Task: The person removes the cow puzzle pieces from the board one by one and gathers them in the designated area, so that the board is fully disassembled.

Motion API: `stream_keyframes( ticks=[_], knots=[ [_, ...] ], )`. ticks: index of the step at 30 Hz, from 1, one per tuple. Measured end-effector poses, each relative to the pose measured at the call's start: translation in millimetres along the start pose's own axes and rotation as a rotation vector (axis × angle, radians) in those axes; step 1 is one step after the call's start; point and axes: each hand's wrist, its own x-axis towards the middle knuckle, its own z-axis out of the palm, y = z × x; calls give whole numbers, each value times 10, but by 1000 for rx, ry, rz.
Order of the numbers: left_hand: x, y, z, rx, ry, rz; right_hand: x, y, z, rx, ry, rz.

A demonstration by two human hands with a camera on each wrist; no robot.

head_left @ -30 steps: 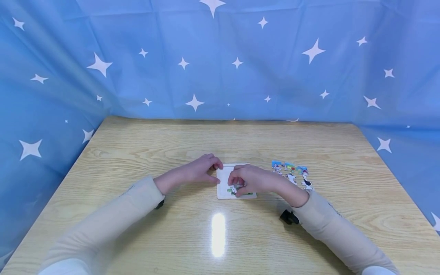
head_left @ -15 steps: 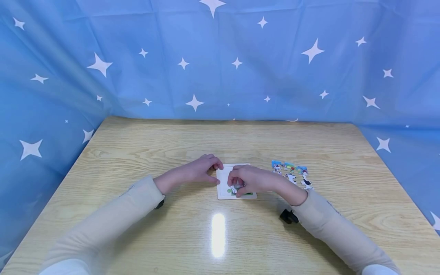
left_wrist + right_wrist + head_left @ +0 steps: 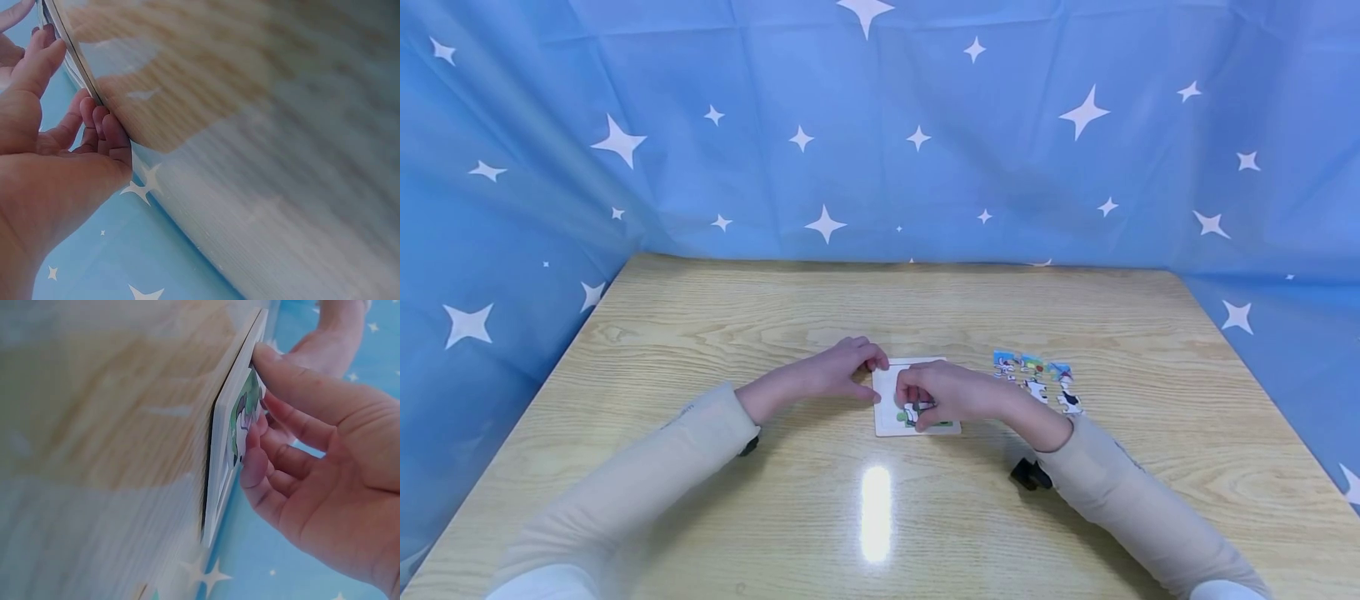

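Note:
A white square puzzle board [image 3: 885,417] lies flat on the wooden table. Along its left edge rests my left hand [image 3: 842,371], thumb and bent fingertips touching the edge a little apart from each other. My right hand [image 3: 955,392] arches over the board and pinches a green-and-white puzzle piece [image 3: 240,425] low down near the board's front side. Part of that piece and much of the board's right half are hidden under this hand. In the left wrist view, the left fingers [image 3: 115,134] reach up against the board's thin edge.
Several loose jigsaw pieces [image 3: 1033,390], with blue, green and black-and-white printing, lie to the right of the board, some of them partly behind the right forearm. A blue curtain [image 3: 880,150] with white stars hangs behind the table [image 3: 760,517].
My right fingers have shifted only slightly on the piece, and a little more of its print shows beneath them. The left hand stays at the board's edge.

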Motion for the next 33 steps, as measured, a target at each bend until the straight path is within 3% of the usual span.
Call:
stream_keyframes(
  ticks=[7,21,33],
  knots=[
    [-4,-25,6,-26,-11,5,-12,-4,27,20,15,-3],
    [0,-2,-15,-22,-25,-35,-59,34,3,33,67,-93],
    [-14,14,-34,-7,-20,-32,-116,54,-24,50,147,-185]
  ],
)
